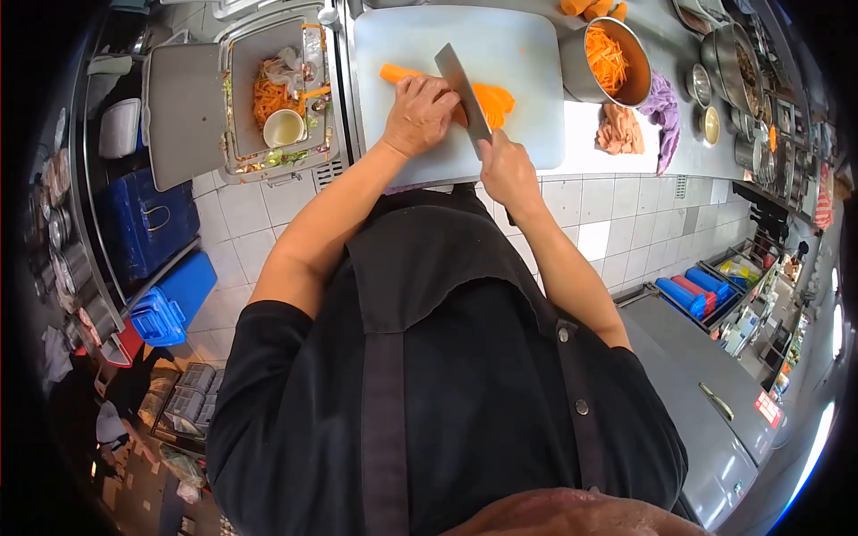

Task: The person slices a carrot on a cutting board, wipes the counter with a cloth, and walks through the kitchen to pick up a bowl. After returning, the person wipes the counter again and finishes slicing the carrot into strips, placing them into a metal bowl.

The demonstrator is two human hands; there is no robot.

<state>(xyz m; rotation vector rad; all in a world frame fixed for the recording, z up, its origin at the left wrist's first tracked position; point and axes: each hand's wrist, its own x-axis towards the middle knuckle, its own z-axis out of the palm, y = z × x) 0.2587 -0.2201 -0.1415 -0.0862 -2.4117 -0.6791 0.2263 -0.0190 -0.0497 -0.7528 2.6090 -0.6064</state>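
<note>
On a white cutting board (393,45), my left hand (422,114) presses down on a peeled carrot (396,73), whose end sticks out to the left past my fingers. My right hand (508,170) grips the handle of a kitchen knife (458,79). The blade stands on edge just right of my left fingertips, against the carrot. Thin carrot slices (494,103) lie overlapped on the blade's right side. My left fingers are curled, and they hide the middle of the carrot.
Right of the board stands a metal pot (581,71) of shredded carrot (605,61). Beyond it lie a brown cloth (620,130) and a purple cloth (661,112). More carrots (597,9) sit at the back. A waste bin (234,107) with peelings and a cup (284,129) is at the left.
</note>
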